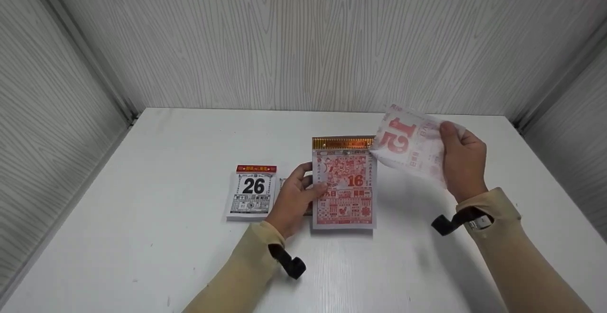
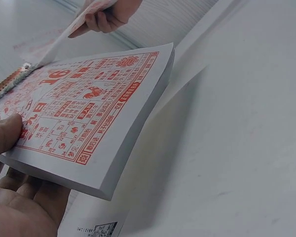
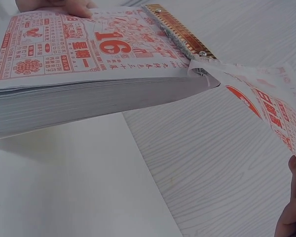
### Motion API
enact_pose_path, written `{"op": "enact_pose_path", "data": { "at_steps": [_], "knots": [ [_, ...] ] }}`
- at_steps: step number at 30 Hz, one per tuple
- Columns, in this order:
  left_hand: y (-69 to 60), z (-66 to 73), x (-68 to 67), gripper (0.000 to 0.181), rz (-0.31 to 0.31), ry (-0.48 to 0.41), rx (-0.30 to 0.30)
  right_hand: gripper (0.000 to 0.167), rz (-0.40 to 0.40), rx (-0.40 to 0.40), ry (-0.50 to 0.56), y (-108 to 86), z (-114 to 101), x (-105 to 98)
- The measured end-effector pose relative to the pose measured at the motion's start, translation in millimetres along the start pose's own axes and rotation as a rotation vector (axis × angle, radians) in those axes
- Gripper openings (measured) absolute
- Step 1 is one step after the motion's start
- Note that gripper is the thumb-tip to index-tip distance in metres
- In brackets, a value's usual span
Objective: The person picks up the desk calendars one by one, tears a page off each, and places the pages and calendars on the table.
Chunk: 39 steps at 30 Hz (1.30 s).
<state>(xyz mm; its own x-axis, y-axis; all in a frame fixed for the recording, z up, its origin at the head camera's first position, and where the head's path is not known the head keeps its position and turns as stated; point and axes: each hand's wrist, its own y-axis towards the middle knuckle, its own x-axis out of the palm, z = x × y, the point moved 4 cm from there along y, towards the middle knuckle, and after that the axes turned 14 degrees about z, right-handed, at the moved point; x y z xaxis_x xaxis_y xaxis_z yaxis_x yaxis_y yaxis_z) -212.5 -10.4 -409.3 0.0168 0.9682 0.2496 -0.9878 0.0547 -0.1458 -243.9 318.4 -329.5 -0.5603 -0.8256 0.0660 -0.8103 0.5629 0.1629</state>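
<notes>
My left hand (image 1: 293, 204) grips a thick tear-off calendar (image 1: 344, 211) by its left edge, thumb on the front and fingers beneath. The calendar is raised off the table, its top page printed in red with a 16, under a gold binding strip (image 1: 339, 143). My right hand (image 1: 465, 161) pinches a thin, translucent sheet (image 1: 424, 149) with large red digits, swung up to the right. In the right wrist view the near end of this sheet (image 3: 256, 94) still meets the calendar's top corner by the strip.
A smaller tear-off calendar (image 1: 253, 192) with a red header and a black 26 lies on the white table (image 1: 166, 246), left of my left hand. Something partly hidden lies behind that hand. A wood-grain panel (image 1: 303, 42) rises along the table's back edge, with side walls left and right.
</notes>
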Motion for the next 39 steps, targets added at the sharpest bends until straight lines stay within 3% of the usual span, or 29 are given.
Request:
{"op": "enact_pose_path", "data": {
  "at_steps": [20, 39],
  "knots": [
    [0.0, 1.9, -1.7, 0.053, 0.019, -0.013, -0.004, 0.042, 0.086, 0.013, 0.070, 8.5, 2.3, -8.1],
    [3.6, -0.5, -2.5, 0.057, 0.016, -0.006, 0.013, 0.040, 0.112, 0.008, 0.114, 13.8, 6.0, -6.8]
  ]
}}
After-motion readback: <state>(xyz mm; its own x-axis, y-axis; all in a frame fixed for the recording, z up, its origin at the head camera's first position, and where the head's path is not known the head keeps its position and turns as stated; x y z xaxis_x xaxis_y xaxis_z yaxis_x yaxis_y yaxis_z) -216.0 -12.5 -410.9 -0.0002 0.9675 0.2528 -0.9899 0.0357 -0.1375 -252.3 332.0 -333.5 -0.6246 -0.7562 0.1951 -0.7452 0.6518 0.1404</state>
